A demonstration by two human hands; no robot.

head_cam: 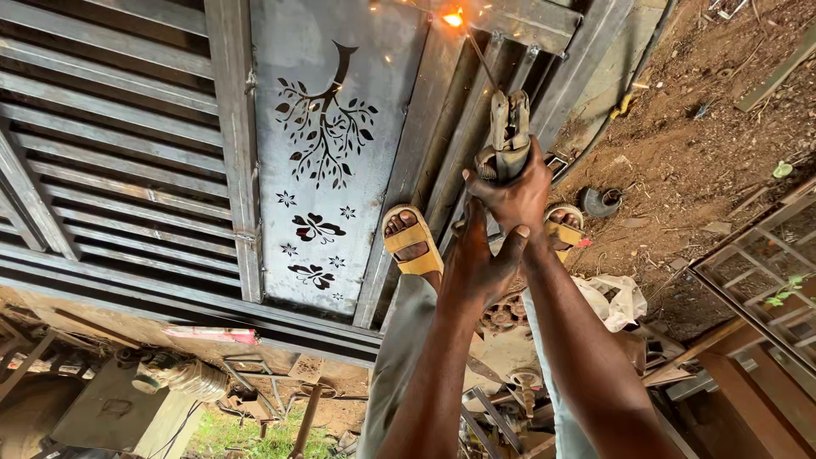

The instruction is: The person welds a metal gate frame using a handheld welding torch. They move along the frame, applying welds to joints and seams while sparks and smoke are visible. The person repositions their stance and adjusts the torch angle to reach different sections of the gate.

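My right hand (517, 194) grips a welding electrode holder (508, 136). Its thin rod (478, 53) reaches up to a bright orange spark (455, 15) on a steel bar of a metal gate (234, 153) lying flat. My left hand (478, 259) is wrapped around my right wrist just below it. The gate has a sheet panel (340, 170) cut with a tree and flower pattern, and horizontal slats (110, 144) to its left. My feet in yellow sandals (410, 240) stand on the gate's bars.
Bare earth with scraps (705, 127) lies to the right, with a dark cable (612, 110) along the gate's edge. A barred metal frame (765, 280) sits at the right edge. Scrap metal, a wire coil (191, 378) and a white bag (616, 297) lie near me.
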